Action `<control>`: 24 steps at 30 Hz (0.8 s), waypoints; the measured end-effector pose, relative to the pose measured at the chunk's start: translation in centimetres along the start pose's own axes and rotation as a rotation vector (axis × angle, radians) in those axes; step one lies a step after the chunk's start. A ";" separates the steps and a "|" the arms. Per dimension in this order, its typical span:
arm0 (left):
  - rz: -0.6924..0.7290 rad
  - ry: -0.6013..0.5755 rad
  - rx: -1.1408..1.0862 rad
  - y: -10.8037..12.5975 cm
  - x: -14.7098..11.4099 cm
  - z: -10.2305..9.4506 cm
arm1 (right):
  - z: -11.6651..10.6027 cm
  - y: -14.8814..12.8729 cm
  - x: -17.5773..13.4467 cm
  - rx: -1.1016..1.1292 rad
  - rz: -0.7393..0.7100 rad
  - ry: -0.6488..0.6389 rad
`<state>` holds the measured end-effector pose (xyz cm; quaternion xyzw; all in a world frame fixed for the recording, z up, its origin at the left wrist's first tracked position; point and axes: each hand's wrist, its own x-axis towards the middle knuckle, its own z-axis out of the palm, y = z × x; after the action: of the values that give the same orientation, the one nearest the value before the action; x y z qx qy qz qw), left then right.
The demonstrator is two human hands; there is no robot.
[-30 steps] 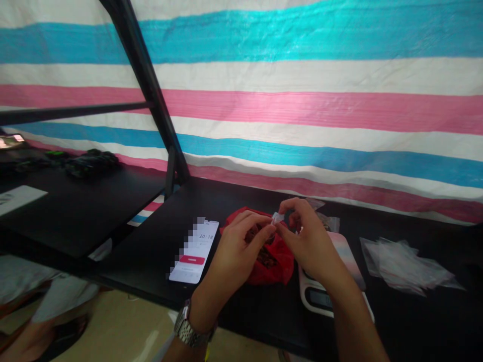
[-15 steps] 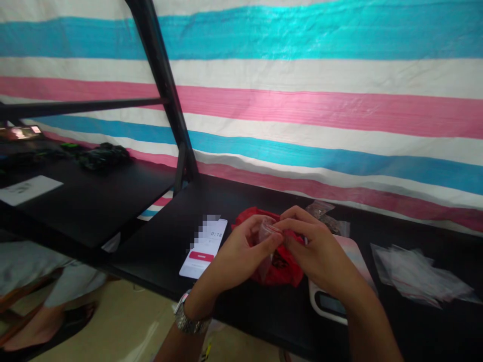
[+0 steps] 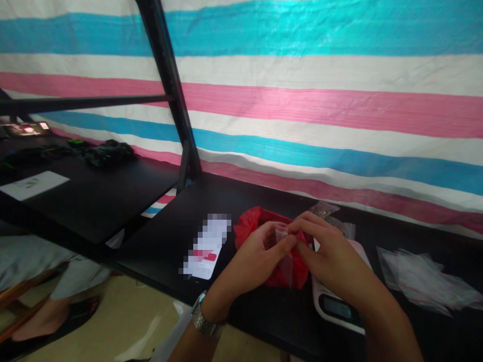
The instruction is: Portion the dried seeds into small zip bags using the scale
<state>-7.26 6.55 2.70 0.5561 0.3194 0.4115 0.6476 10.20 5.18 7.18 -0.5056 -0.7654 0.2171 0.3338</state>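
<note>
Between my two hands is a small clear zip bag [image 3: 281,234], pinched near its top edge. My left hand [image 3: 260,254], with a metal watch [image 3: 204,314] on the wrist, grips the bag between thumb and fingers. My right hand [image 3: 324,246] pinches it from the other side, fingertips close to the left thumb. Right under both hands lies a crumpled red plastic bag [image 3: 247,226]; what is inside it is hidden. A white digital scale [image 3: 337,307] sits partly beneath my right forearm. Behind the right hand are filled clear bags [image 3: 326,208].
A stack of flat clear zip bags [image 3: 426,281] lies at the right of the black table [image 3: 162,251]. A lit phone [image 3: 207,251] lies on the left. Beyond the black metal post [image 3: 166,75] is another table with a paper [image 3: 35,185]. A person's leg [image 3: 41,317] shows below.
The view has shifted slightly. My hands have moved a little right and down, and the clear bag now shows more upright between them. Both hands keep their pinch.
</note>
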 end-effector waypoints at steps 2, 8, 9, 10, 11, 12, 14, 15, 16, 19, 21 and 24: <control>-0.032 -0.069 -0.007 0.1 0.0 -0.5 | -0.4 0.0 -0.2 0.027 0.018 -0.016; -0.095 -0.146 -0.044 0.9 -0.3 -1.6 | -1.7 -0.7 -0.8 0.133 0.045 -0.112; -0.102 -0.161 -0.042 1.0 -0.4 -1.7 | -1.8 -0.9 -0.9 0.160 0.034 -0.124; -0.103 -0.178 -0.042 1.1 -0.5 -1.9 | -1.9 -1.1 -0.9 0.184 0.023 -0.133; -0.101 -0.194 -0.045 1.1 -0.7 -2.0 | -1.9 -1.3 -0.9 0.198 0.014 -0.137; -0.098 -0.205 -0.047 1.1 -0.8 -2.2 | -1.8 -1.5 -0.9 0.199 0.011 -0.138; -0.089 -0.213 -0.047 1.0 -1.0 -2.7 | -1.5 -1.5 -0.8 0.168 0.021 -0.133; -0.086 -0.215 -0.043 1.0 -1.0 -2.9 | -1.4 -1.4 -0.8 0.145 0.030 -0.128; -0.084 -0.215 -0.035 1.0 -1.1 -3.1 | -1.2 -1.2 -0.7 0.125 0.042 -0.124; -0.070 -0.202 -0.030 1.0 -1.1 -3.4 | -0.5 -0.4 -0.4 0.112 0.060 -0.108; -0.068 -0.190 -0.049 1.0 -1.0 -3.3 | -0.1 0.1 -0.2 0.115 0.053 -0.104; -0.095 -0.171 -0.053 1.0 -0.8 -3.1 | 0.5 0.3 0.2 0.110 0.038 -0.103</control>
<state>-10.54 7.32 3.05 0.5560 0.2779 0.3397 0.7058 9.99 5.47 6.69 -0.4892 -0.7587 0.2908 0.3170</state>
